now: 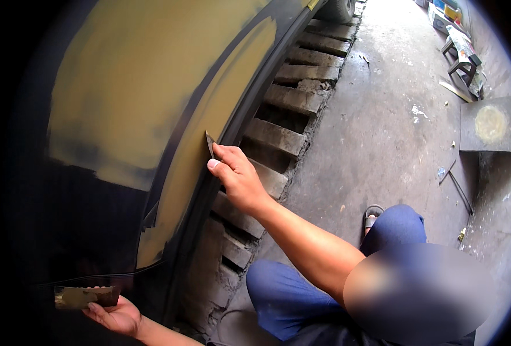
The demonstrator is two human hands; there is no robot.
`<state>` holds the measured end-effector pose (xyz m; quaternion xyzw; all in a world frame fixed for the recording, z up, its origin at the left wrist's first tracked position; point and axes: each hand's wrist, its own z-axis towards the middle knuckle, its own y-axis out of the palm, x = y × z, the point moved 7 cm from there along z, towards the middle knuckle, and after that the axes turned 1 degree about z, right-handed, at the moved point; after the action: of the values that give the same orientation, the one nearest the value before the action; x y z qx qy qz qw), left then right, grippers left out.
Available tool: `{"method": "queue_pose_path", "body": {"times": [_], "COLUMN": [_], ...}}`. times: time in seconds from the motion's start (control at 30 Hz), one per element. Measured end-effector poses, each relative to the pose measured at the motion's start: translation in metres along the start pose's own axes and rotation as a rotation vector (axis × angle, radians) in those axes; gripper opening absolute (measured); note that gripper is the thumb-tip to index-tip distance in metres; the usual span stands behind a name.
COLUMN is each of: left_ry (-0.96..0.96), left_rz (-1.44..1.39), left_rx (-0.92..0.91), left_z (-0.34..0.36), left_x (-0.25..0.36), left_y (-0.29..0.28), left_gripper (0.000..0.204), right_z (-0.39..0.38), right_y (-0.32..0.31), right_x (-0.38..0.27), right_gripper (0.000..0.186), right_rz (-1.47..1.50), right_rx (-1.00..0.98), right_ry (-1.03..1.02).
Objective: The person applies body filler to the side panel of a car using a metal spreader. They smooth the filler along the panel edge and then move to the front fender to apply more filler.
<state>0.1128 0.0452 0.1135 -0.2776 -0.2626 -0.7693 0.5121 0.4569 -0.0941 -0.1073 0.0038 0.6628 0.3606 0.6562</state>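
A dark car body (94, 213) fills the left, with yellowish filler (123, 86) spread over broad patches and along a lower strip (250, 63). My right hand (232, 179) pinches a thin scraper blade (209, 141), held at the filler strip beside the black sill (247, 109). Low at the left, my left hand (117, 317) grips a flat rectangular plate (74, 297) smeared with putty, close to the dark bodywork.
Broken slats (281, 135) cover a trench under the car. Right of it lies a concrete floor (371, 138). By the wall are a grey board (474, 138) with a pale round patch, thin rods (460, 190), a small stool (460, 63) and containers (443, 20).
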Motion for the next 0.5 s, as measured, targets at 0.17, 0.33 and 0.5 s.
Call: {"method": "queue_pose_path", "body": {"times": [0.17,0.33,0.5], "left_ry": [0.005,-0.041,-0.029], "left_rz": [-0.003,-0.184,-0.188], "left_rx": [0.024,-0.138,-0.150], "left_z": [-0.001,0.005,0.004], "left_x": [-0.002,-0.004,-0.004], "left_y": [0.000,-0.007,-0.005], "left_gripper": [0.034,0.031,0.030], "right_z": [-0.025,-0.048,-0.070], "right_y": [0.018,0.036,0.056], "right_x": [-0.001,-0.004,0.003], "right_gripper": [0.051,0.052,0.054], "right_rz": [-0.053,-0.129,-0.125], "right_rx": [0.006,-0.003,-0.027], "right_ry": [-0.042,-0.092,-0.079]}}
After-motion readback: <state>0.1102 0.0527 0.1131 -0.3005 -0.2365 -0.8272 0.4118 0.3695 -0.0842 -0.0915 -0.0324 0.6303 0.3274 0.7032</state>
